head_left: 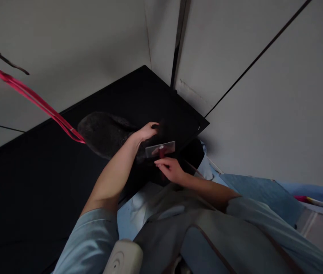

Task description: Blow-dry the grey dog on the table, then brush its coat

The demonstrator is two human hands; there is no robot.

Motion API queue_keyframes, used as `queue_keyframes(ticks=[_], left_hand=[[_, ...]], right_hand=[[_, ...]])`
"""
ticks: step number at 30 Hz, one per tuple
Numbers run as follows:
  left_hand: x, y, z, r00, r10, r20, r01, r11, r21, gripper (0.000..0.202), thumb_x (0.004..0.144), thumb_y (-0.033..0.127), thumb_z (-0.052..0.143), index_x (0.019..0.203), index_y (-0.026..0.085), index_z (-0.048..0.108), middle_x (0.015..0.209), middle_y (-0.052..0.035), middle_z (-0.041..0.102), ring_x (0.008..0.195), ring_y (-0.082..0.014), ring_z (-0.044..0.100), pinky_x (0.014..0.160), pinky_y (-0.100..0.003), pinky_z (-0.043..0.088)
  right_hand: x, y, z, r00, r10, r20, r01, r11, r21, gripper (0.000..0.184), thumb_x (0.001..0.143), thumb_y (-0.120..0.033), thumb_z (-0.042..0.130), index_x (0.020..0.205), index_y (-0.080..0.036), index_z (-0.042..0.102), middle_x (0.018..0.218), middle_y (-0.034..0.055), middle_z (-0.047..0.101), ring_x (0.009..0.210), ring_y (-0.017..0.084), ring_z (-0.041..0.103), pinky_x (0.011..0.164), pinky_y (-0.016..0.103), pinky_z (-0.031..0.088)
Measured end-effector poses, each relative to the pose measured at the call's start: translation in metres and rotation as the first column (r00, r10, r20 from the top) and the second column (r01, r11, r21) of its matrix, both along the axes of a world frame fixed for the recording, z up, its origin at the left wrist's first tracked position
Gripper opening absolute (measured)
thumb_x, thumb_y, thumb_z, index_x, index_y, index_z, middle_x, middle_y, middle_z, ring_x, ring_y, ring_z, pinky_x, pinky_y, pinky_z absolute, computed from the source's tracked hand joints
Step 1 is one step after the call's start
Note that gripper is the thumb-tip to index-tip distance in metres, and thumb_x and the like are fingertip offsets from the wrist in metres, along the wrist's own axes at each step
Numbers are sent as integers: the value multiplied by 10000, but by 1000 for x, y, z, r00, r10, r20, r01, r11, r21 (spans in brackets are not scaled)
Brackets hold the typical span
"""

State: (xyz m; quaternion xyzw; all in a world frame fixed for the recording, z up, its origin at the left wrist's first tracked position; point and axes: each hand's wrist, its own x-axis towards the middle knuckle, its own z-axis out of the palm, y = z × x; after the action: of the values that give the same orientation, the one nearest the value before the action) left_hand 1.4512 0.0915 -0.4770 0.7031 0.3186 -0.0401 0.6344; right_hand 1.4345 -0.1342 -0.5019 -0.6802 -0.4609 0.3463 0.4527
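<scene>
The person's right hand (172,169) closes round the handle of a brush (160,149), hiding part. The left hand (148,131), fingers half curled, meets a dark furry animal (101,133); its grip cannot be told. The animal's outline fades into the black table (30,186).

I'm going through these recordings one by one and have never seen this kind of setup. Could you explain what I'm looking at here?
There is no machine here, just a person's two bare hands. The single picture comes from a camera worn on the head, looking forward and down. On the black table is what looks like a dark, furry animal, with a red strap reaching to it. The right hand holds a flat-headed brush by its red handle. The left hand is at the dark fur; the light is too dim to tell which part it touches.
</scene>
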Motion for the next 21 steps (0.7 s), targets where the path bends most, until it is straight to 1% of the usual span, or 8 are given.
queue_keyframes(ticks=[2, 4, 6, 9, 11, 15, 18, 21], left_hand=[[-3, -1, 1, 1000, -15, 9, 15, 1000, -12, 198, 644, 119, 556, 814, 128, 656, 634, 9, 603, 520, -75, 502, 504, -169, 381], [-5, -2, 2, 999, -35, 25, 35, 999, -19, 188, 639, 107, 550, 793, 131, 655, 667, 2, 621, 562, -83, 528, 535, -173, 403], [-7, -3, 3, 998, -48, 51, 49, 999, -18, 183, 643, 97, 543, 781, 132, 657, 704, -5, 636, 606, -88, 547, 570, -175, 423], [-10, -5, 2, 999, -28, 46, 27, 999, 23, 199, 647, 98, 553, 807, 136, 664, 712, -1, 638, 613, -88, 546, 570, -172, 421], [-11, -6, 2, 998, -60, 20, 60, 998, 30, 203, 649, 104, 555, 815, 135, 667, 700, 2, 635, 590, -88, 535, 544, -172, 408], [-13, -9, 1, 989, -143, 46, 142, 990, 5, 184, 657, 108, 554, 800, 126, 668, 711, -3, 641, 598, -92, 540, 542, -176, 406], [-14, -11, 2, 991, -120, 66, 117, 992, 47, 183, 662, 114, 563, 811, 121, 668, 698, 0, 631, 604, -91, 537, 546, -174, 402], [-15, -13, 3, 995, -94, 33, 91, 993, 73, 204, 669, 127, 573, 850, 117, 667, 705, -5, 635, 602, -96, 538, 544, -179, 405]], right_hand=[[0, -3, 4, 999, 21, 34, -19, 998, -60, 236, 835, -182, 517, 966, -180, 713, 872, 48, 732, 759, 135, 664, 726, 239, 500], [-1, -7, 7, 986, 163, -26, -166, 976, -138, 235, 834, -186, 518, 960, -185, 717, 791, 25, 731, 661, 116, 648, 657, 215, 491], [1, -11, 10, 970, 236, -64, -242, 963, -120, 241, 841, -212, 521, 989, -189, 710, 784, 19, 728, 658, 112, 645, 649, 208, 488], [7, -11, 15, 993, 112, 41, -110, 993, -35, 236, 845, -214, 515, 980, -187, 706, 893, 48, 724, 782, 135, 657, 728, 233, 492], [11, -12, 17, 993, 71, 90, -66, 996, -57, 221, 840, -191, 509, 929, -188, 712, 881, 46, 723, 784, 138, 656, 731, 240, 490], [13, -15, 25, 978, 210, -7, -209, 969, -130, 217, 841, -210, 513, 925, -191, 712, 801, 19, 724, 677, 114, 646, 661, 212, 487], [13, -15, 27, 987, 158, 38, -156, 986, -66, 233, 838, -209, 509, 950, -170, 709, 879, 48, 727, 769, 131, 656, 720, 227, 490], [8, -20, 25, 982, 179, 56, -170, 974, -147, 241, 833, -186, 497, 928, -170, 718, 855, 43, 732, 755, 133, 658, 709, 228, 485]])
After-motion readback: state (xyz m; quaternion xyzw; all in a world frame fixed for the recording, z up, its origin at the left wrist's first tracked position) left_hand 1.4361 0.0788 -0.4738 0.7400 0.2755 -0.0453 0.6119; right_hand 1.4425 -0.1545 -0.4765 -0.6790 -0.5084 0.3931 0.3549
